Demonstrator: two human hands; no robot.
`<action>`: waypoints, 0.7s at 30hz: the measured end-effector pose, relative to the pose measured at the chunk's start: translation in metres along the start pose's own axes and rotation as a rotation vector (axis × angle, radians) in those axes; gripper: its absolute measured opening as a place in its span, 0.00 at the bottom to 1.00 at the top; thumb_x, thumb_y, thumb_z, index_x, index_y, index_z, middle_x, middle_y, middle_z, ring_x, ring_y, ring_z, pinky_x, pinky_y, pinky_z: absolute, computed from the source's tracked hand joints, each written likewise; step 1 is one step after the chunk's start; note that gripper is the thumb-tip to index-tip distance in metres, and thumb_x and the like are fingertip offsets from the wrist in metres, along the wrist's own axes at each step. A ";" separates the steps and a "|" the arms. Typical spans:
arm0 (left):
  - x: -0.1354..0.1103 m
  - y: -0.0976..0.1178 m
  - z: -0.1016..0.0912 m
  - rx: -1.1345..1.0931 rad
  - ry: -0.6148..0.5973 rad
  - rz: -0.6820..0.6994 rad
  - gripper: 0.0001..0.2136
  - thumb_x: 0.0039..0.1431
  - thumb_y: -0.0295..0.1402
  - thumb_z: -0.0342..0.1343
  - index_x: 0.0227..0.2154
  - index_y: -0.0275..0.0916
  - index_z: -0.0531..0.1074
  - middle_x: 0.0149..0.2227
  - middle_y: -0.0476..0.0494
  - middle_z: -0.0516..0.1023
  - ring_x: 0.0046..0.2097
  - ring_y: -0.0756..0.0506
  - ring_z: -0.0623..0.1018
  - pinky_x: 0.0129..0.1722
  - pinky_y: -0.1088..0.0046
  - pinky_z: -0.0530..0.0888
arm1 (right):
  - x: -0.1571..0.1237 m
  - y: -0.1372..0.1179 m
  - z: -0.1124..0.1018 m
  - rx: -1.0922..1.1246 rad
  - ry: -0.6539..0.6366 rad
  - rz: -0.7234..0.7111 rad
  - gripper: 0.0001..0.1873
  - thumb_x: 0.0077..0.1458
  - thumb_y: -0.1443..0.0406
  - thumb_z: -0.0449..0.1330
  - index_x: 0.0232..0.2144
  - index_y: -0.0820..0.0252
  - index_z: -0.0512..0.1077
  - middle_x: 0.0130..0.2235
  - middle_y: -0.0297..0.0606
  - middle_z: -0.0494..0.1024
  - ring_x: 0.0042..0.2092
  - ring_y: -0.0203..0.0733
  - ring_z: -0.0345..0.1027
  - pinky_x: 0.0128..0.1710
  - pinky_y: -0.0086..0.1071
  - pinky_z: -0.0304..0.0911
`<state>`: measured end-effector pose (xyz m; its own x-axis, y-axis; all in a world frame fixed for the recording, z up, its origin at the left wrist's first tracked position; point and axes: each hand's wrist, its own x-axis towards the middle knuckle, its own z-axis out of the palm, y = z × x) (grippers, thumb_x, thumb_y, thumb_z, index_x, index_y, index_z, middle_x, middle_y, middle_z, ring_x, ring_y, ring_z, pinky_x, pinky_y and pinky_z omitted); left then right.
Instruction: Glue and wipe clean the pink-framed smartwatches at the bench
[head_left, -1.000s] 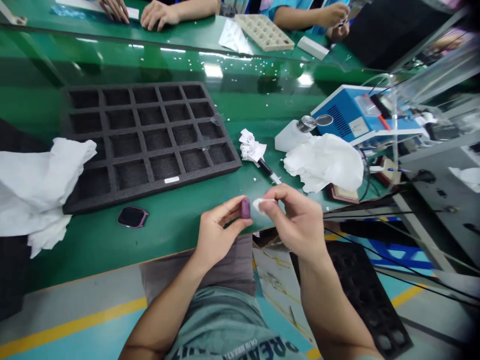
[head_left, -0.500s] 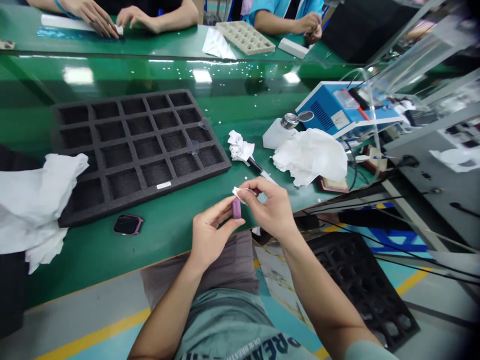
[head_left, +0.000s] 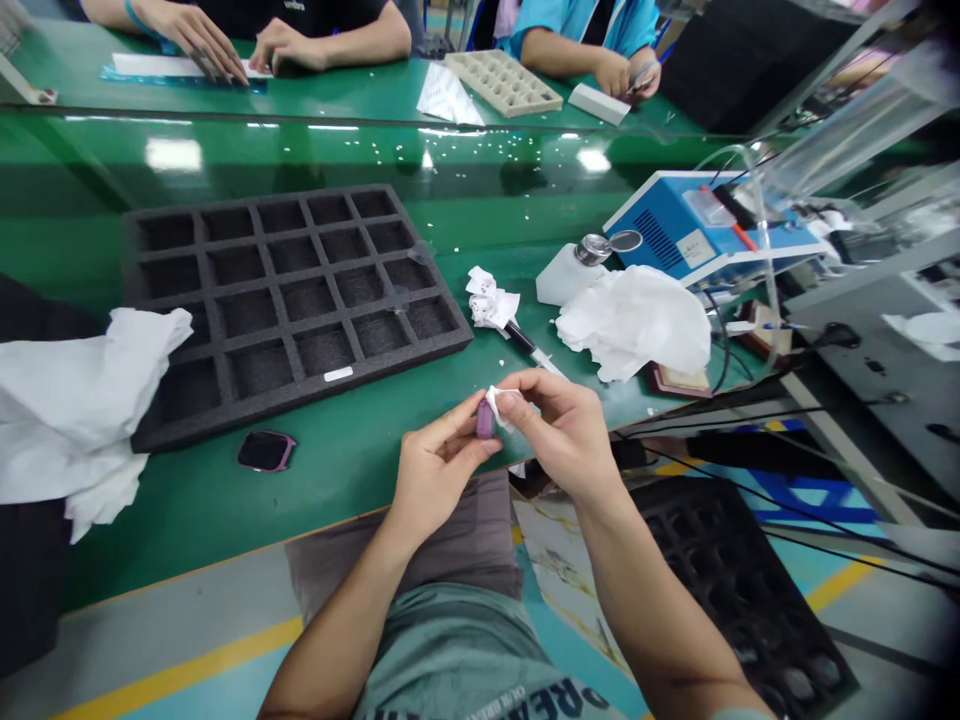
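Between the fingers and thumb of my left hand (head_left: 442,462) is a small purple case (head_left: 485,420), held on edge; it resembles a smartwatch body. My right hand (head_left: 559,425) is closed on a small folded white wipe (head_left: 498,402), which touches the top and right side of the purple piece. My fingertips hide part of both. On the green bench to the left lies a watch (head_left: 267,451) with a dark screen and a purple frame, touched by neither hand.
A black foam tray (head_left: 300,378) with many square compartments lies at left, cloths (head_left: 82,410) beside it. Ahead are a brush-like tool wrapped in paper (head_left: 495,303), a dispenser bottle (head_left: 561,275), crumpled white cloth (head_left: 637,318) and a blue machine (head_left: 667,225). Two co-workers' hands are across the bench.
The wipe has moved from the top of the purple case down along its right side, and the case is turned slightly. The whole view has shifted a little.
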<state>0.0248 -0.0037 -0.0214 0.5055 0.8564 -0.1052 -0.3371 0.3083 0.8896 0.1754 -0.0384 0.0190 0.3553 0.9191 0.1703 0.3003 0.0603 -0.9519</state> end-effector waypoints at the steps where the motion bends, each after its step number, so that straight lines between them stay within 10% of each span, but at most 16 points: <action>1: -0.001 0.001 -0.001 -0.017 -0.017 -0.001 0.25 0.50 0.32 0.73 0.53 0.46 0.81 0.53 0.44 0.85 0.51 0.38 0.85 0.55 0.59 0.82 | 0.000 0.000 0.000 0.002 -0.004 -0.002 0.08 0.62 0.60 0.66 0.33 0.57 0.79 0.31 0.34 0.79 0.32 0.38 0.68 0.35 0.34 0.65; 12: -0.002 -0.001 -0.007 -0.106 -0.039 -0.031 0.29 0.44 0.28 0.77 0.53 0.44 0.81 0.53 0.39 0.84 0.54 0.36 0.84 0.54 0.60 0.82 | -0.007 -0.019 -0.005 -0.103 -0.177 -0.170 0.02 0.61 0.68 0.66 0.34 0.56 0.79 0.33 0.34 0.79 0.36 0.38 0.72 0.37 0.33 0.66; 21: -0.005 -0.004 -0.003 -0.037 -0.010 0.047 0.27 0.50 0.30 0.74 0.55 0.42 0.80 0.58 0.38 0.81 0.58 0.35 0.82 0.60 0.55 0.79 | 0.009 -0.008 -0.015 -0.220 -0.010 -0.144 0.03 0.60 0.65 0.66 0.33 0.55 0.79 0.32 0.35 0.81 0.34 0.40 0.72 0.36 0.36 0.66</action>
<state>0.0210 -0.0075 -0.0256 0.4967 0.8659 -0.0594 -0.3891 0.2833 0.8765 0.1894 -0.0359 0.0320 0.2864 0.9112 0.2960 0.5327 0.1053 -0.8397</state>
